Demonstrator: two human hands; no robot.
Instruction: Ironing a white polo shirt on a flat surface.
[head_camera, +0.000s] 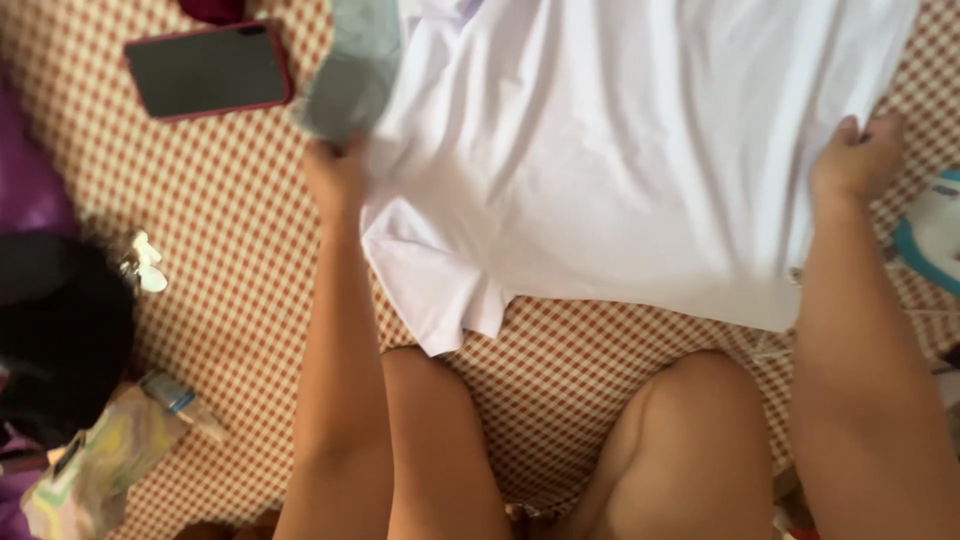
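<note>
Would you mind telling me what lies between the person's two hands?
In the head view, the white shirt spans the whole stretch between the left hand and the right hand; each grips one side edge. It lies over the checked cloth.

A red-cased phone (208, 70) and black bag (60, 335) lie on checked cloth (230, 230).

White shirt (640, 150) on red-white checked cloth (230, 230), phone (208, 70) w/ red case, black bag (60, 330)
</note>
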